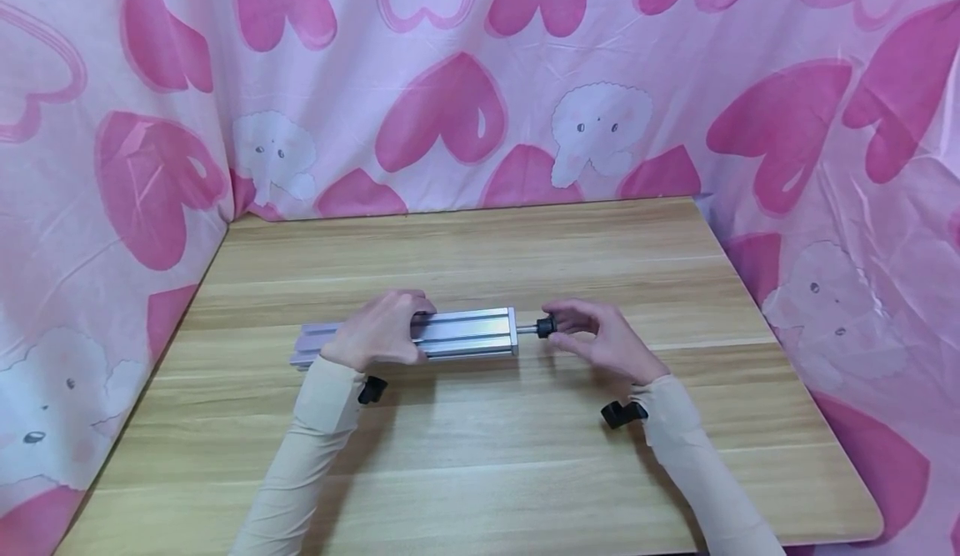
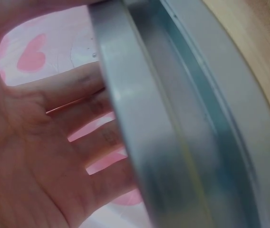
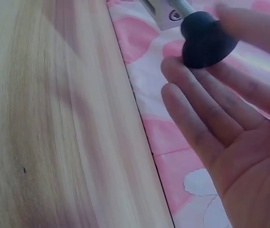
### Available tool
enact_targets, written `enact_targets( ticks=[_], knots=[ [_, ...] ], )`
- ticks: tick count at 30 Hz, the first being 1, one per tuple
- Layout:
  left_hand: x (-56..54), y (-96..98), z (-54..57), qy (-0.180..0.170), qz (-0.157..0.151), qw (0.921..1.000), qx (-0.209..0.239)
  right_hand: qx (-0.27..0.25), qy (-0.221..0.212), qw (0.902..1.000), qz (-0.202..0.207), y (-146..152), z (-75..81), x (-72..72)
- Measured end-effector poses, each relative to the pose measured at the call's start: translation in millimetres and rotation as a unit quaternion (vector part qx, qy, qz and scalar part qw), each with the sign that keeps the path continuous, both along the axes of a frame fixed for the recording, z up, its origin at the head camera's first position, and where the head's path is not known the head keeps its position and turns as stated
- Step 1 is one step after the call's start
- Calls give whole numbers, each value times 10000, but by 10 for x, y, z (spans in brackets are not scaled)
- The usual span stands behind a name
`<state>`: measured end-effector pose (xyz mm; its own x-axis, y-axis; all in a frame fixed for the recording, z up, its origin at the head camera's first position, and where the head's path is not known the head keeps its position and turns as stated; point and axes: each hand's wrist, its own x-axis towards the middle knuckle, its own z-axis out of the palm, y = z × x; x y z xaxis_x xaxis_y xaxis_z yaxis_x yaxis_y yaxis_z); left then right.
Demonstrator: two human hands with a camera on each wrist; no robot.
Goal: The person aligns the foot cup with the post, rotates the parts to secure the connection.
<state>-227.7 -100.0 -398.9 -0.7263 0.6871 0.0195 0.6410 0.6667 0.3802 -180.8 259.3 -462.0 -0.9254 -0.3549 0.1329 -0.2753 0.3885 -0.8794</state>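
Observation:
A silver aluminium profile with long grooves lies crosswise over the wooden table in the head view. My left hand grips it near its middle, thumb on the near side and fingers over the far side. In the left wrist view the profile's grooved face fills the right half, beside the palm. A threaded rod sticks out of the right end and carries a black levelling foot. My right hand pinches this foot between thumb and fingertips, the other fingers fairly straight.
The wooden table has a rounded front right corner. Pink heart-patterned cloth hangs behind it and along both sides. Black pieces show below each wrist, one at the left wrist and one at the right wrist.

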Motion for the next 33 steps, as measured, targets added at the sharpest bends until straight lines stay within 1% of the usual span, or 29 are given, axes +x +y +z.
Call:
enact_targets(
  ticks=[4,7,12,15,18,21,22,25,28,30,33],
  knots=[
    [-3,12,16,-33,-16,10000,18,170,-278,9993,-159,-4,19,-18],
    [-5,21,26,-56,-41,10000,23,223,-409,9989,-104,-20,29,-30],
    [-8,25,21,-59,-38,10000,-8,125,-659,9977,89,-46,22,-47],
    [-5,29,19,-40,-15,10000,-34,203,-666,9975,132,-39,13,-53],
    [-7,32,9,0,-14,10000,-37,504,-525,9973,-20,-4,16,-37],
    [-12,33,-3,16,-24,10000,-25,551,-360,9978,-96,40,35,-12],
    [-14,32,-6,14,-29,10000,-20,525,-264,9982,-76,51,40,-5],
    [-14,30,-5,-27,-21,10000,-9,268,39,9995,183,62,48,-5],
    [-9,26,5,-38,-17,10000,-6,141,340,9987,354,53,41,-13],
    [-5,26,10,-19,-8,10000,-11,40,410,9984,393,45,34,-14],
    [-5,27,7,33,-37,10000,-8,-57,342,9987,369,38,25,-11]
  ],
)
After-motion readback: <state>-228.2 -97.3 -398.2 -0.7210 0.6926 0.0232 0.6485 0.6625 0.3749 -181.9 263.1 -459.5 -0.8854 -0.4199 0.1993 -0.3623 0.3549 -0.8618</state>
